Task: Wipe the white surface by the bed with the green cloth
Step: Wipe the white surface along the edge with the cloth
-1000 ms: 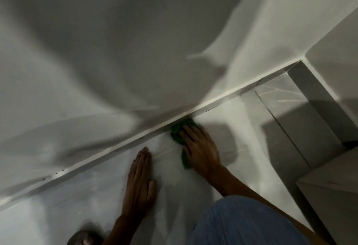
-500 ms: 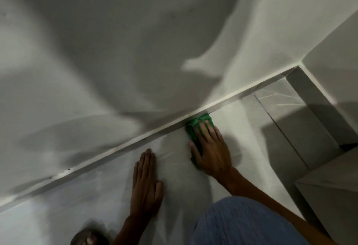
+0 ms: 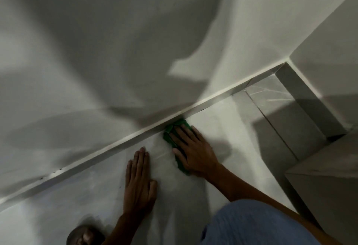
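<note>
Green cloth (image 3: 175, 128) under right hand (image 3: 195, 151), against white surface (image 3: 211, 126) edge.

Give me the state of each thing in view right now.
Cloth: bunched, flat on the floor against the baseboard, pinned under the right hand.
Right hand: palm down, fingers spread on the cloth.
Left hand: empty, flat on the floor.
Floor: bare, lit patch beside the cloth.

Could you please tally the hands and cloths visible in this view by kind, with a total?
Hands: 2, the left hand flat on the white surface, the right hand pressing the cloth
Green cloths: 1
Total: 3
</note>
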### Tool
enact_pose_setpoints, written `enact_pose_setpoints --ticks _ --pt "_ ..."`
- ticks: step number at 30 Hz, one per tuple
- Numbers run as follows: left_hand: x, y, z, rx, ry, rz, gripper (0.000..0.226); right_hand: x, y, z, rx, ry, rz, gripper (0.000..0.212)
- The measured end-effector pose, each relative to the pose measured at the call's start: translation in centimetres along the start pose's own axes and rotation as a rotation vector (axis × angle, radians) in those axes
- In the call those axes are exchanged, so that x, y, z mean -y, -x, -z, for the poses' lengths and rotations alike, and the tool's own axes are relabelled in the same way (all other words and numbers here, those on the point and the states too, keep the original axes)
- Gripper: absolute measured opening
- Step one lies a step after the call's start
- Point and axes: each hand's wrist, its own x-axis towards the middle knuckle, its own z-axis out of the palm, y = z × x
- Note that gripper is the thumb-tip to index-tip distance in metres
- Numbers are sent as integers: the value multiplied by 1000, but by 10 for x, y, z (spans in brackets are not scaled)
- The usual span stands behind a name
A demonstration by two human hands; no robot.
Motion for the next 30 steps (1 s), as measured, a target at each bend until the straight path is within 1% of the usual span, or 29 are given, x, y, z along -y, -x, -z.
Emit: enact_pose_setpoints --ticks 2,4,5,7,9,10,11,12,14,16,17,18,19,21,22,24,27,30 --pt "-1 -1 -1 -2 -15 7 95 15 2 -1 -55 -18 -104 61" --pt "-1 -1 -3 5 -38 6 96 44 0 -9 -108 -103 -232 63" --pt "-1 -1 -4 7 -43 3 96 56 -2 -14 -113 -130 -252 64" --pt "0 -2 -4 13 -42 -2 96 62 -4 -22 -105 -124 -167 64" --pt "2 -1 -3 7 -34 -3 97 38 -2 -19 -100 -62 -40 60" --pt "2 0 -2 1 -26 -6 97 22 0 -15 -121 -23 -13 57" --pt "1 0 -2 -2 -18 -10 97 6 3 -10 -148 -10 -30 55" --pt "1 0 -2 -2 -11 -16 96 -5 5 -6 -177 -30 -99 53" --pt "1 0 -1 3 -3 -22 96 -15 0 1 -237 -69 -318 49" --pt "2 0 -1 8 -4 -11 95 -5 -10 4 -292 -85 -492 49" --pt "1 -1 -1 12 2 -10 94 3 -13 3 -300 -98 -529 50" --pt "1 -2 -2 12 5 -9 94 17 -13 2 -279 -111 -506 52" --pt "1 -3 -3 11 6 -6 93 31 -12 -2 -237 -112 -409 53" --pt "2 0 -5 22 0 -11 90 64 -6 -15 -157 -118 -137 54" --pt "4 1 -5 16 12 -11 89 77 -4 -21 -142 -131 -50 53" --pt "8 4 -3 4 39 -8 90 83 -8 -26 -176 -171 -24 50" --pt "12 5 1 -10 66 -8 93 60 -12 -23 -233 -145 -24 47" --pt "11 6 1 -16 82 -10 93 41 -10 -20 -273 -116 -93 43"
